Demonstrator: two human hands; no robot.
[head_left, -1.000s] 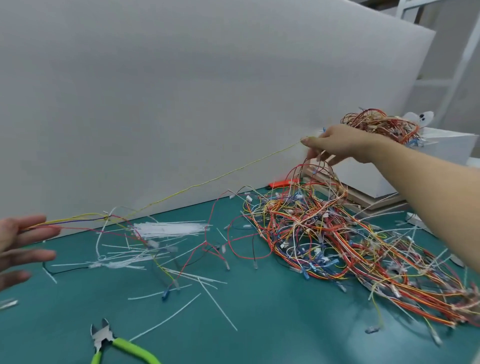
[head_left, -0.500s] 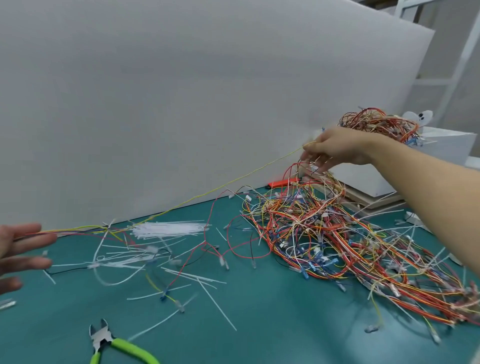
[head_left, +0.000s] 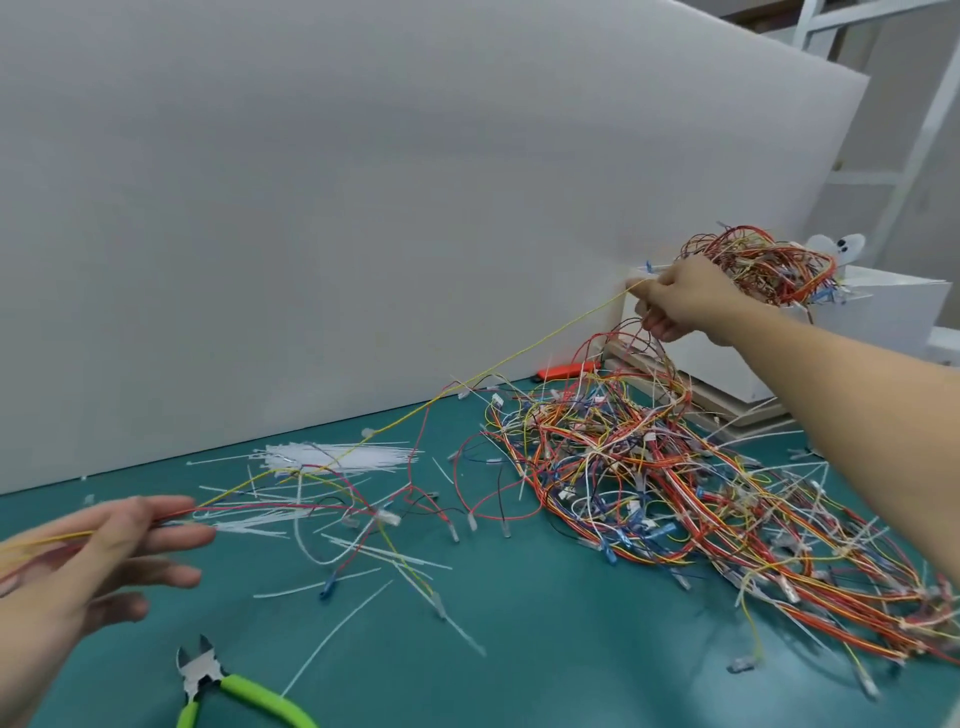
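A thin yellow wire (head_left: 498, 364) stretches taut between my two hands above the teal mat (head_left: 545, 649). My right hand (head_left: 680, 301), raised at the right, pinches its far end with curled fingers, and a few red wires hang from under that hand. My left hand (head_left: 98, 551), low at the left, has its fingers stretched out, with the yellow wire and some red wires held between them. A big tangle of red, orange, yellow and blue wires (head_left: 675, 493) lies on the mat below my right arm.
Green-handled cutters (head_left: 228, 686) lie at the front left. White cable ties (head_left: 337, 457) are scattered by the white board (head_left: 363, 208). A second wire bundle (head_left: 758, 265) sits on a white box (head_left: 883, 322) at the right. A red-orange item (head_left: 566, 370) lies by the board.
My left hand has come rightward and further into view with the wires. The loose wires near the cable ties have shifted. My right hand has stayed almost in place.
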